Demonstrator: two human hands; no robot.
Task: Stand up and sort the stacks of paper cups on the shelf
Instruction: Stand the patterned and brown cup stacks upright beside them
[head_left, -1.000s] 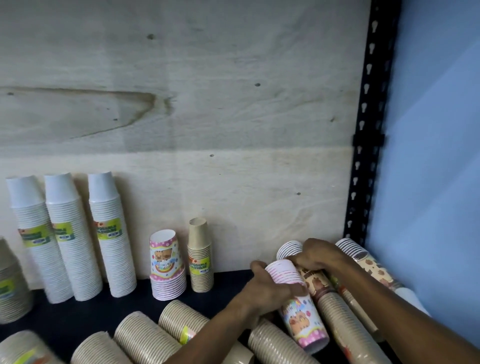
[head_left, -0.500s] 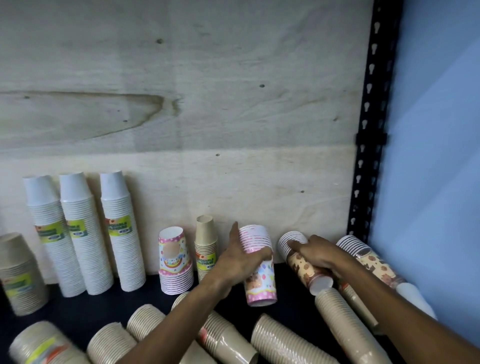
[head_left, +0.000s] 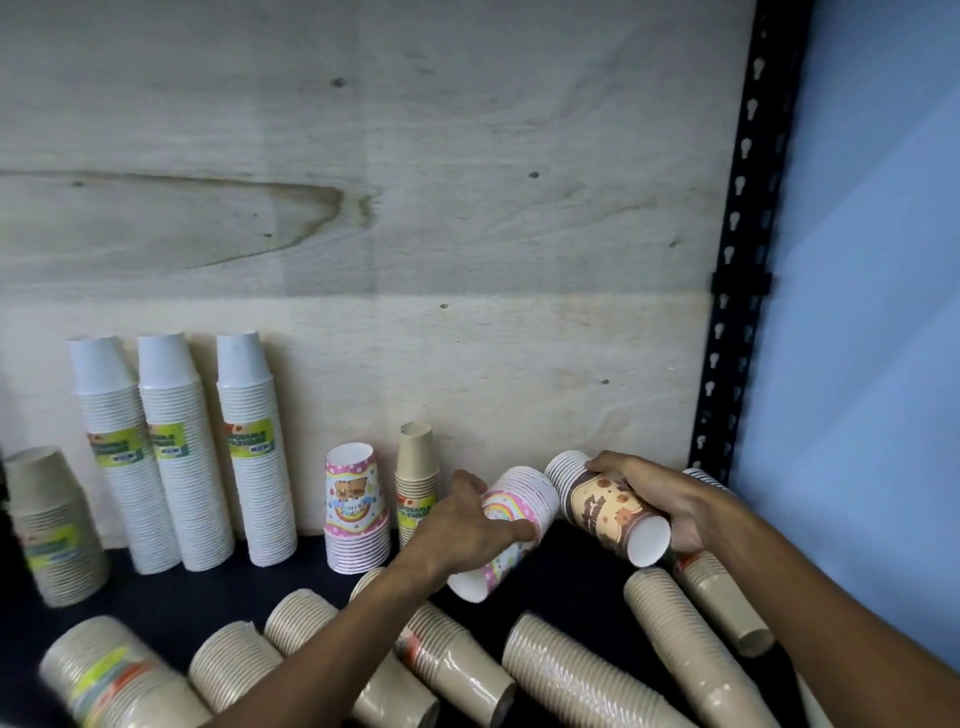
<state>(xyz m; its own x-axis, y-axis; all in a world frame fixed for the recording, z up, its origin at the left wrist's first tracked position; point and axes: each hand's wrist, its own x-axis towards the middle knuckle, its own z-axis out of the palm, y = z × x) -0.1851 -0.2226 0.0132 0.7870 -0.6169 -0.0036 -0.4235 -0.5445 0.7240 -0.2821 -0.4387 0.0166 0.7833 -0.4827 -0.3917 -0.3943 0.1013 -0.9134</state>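
The left hand (head_left: 467, 530) grips a pink rainbow-print cup stack (head_left: 506, 535), now tipped toward the right with its base low, where half a second ago it stood nearly upright. The right hand (head_left: 670, 499) clasps a brown cartoon-print cup stack (head_left: 608, 506), lifted off the dark shelf (head_left: 566, 587), the two stacks' rims touching. Kraft stacks (head_left: 582, 675) lie along the front; three white stacks (head_left: 208, 457) stand against the plywood back panel (head_left: 415, 208), beside a black slotted upright (head_left: 737, 260) and a blue wall (head_left: 872, 312).
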